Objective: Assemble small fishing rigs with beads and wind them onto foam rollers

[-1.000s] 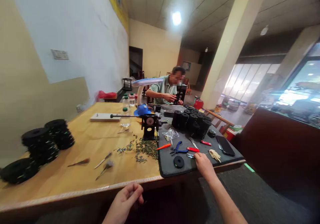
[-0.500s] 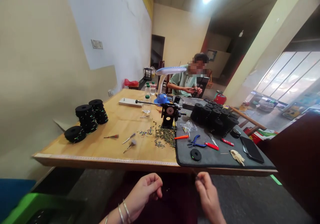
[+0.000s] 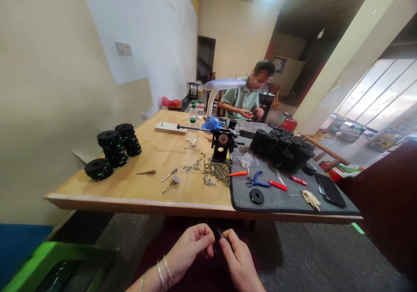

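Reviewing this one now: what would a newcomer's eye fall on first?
Probably the black spools massed toward the back of the grey mat, and the black dial-faced machine standing mid-table behind a spill of tiny greenish pieces. Nearest the camera, below the wooden table's front edge, the right hand holds a small dark tool close beside the left hand, its fingers curled.

It looks like a small workshop in a plain room with a white-and-beige wall (image 3: 146, 27) and a square cream pillar (image 3: 345, 70). Round black spools (image 3: 112, 149) stand stacked near the left corner of the light-brown wooden table (image 3: 153, 146); a dark grey mat (image 3: 276, 203) at its right end bears blue-handled pliers (image 3: 255, 180). A person in a pale green shirt (image 3: 241, 96) sits at handwork by the far edge.
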A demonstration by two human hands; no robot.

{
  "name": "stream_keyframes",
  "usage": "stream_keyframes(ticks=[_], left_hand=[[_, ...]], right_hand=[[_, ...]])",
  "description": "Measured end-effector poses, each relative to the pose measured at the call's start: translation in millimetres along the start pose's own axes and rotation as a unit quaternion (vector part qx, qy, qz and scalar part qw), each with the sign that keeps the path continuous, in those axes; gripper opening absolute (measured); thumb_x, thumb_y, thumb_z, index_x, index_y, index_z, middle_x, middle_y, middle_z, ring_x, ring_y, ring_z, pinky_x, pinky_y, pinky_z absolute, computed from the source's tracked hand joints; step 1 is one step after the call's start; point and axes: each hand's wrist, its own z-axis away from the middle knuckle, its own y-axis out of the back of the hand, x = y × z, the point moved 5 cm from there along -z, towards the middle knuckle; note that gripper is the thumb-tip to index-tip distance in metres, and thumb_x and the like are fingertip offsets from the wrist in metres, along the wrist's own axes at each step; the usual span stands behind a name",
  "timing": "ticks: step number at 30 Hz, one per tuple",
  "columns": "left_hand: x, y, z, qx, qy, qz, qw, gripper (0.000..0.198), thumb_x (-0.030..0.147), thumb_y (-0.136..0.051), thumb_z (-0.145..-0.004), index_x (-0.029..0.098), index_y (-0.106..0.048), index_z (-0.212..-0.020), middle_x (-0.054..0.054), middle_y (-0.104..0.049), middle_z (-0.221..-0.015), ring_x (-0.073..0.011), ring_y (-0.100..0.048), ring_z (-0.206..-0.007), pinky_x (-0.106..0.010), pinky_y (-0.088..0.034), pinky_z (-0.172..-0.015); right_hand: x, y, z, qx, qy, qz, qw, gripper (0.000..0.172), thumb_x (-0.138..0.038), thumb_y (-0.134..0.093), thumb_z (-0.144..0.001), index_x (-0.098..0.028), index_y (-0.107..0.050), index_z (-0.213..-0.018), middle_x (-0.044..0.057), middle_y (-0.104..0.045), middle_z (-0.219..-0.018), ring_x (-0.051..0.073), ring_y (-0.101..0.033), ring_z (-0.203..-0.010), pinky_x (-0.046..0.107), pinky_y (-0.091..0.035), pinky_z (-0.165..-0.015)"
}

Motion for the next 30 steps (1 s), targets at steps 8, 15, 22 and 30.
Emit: stream_keyframes(ticks=[8,15,22,30], left_hand=[[4,-4.5,2,-0.005,-0.001,-0.031,1.0,0.034,0.046,-0.068,-0.068,0.015,-0.052,-0.065,0.001,-0.059,-0.051,-0.008,-0.043,-0.046,-0.021,-0.03,-0.05],[4,-5.1,1,-0.013,-0.017,-0.044,0.999,0.033,0.044,-0.067,-0.069,0.016,-0.052,-0.064,0.001,-0.059,-0.051,-0.0093,-0.045,-0.048,-0.022,-0.03,-0.051],[5,-3.4,1,-0.005,-0.017,-0.045,0.999,0.034,0.047,-0.067,-0.069,0.016,-0.054,-0.064,0.002,-0.059,-0.05,-0.0096,-0.045,-0.047,-0.022,-0.031,-0.051],[6,-3.4,2,-0.001,-0.028,-0.063,0.998,0.036,0.05,-0.067,-0.069,0.016,-0.054,-0.065,0.001,-0.061,-0.051,-0.0107,-0.048,-0.05,-0.023,-0.032,-0.055]], right_hand=[[0,-4,-7,-0.016,-0.015,-0.077,0.997,0.032,-0.043,-0.041,-0.091,-0.019,-0.049,-0.072,-0.003,-0.051,-0.066,0.013,-0.045,-0.061,0.022,-0.035,-0.057],[0,-4,-8,-0.015,-0.02,-0.098,0.995,0.033,-0.043,-0.043,-0.089,-0.018,-0.05,-0.069,-0.003,-0.049,-0.065,0.013,-0.044,-0.061,0.021,-0.035,-0.056],[5,-1,-6,0.016,-0.018,-0.068,0.997,0.035,-0.044,-0.043,-0.089,-0.019,-0.049,-0.066,-0.004,-0.047,-0.06,0.012,-0.043,-0.057,0.02,-0.035,-0.052],[35,101,-24,0.195,-0.014,0.184,0.963,0.033,-0.046,-0.041,-0.09,-0.02,-0.059,-0.098,0.005,-0.069,-0.079,0.02,-0.062,-0.068,0.026,-0.043,-0.061]])
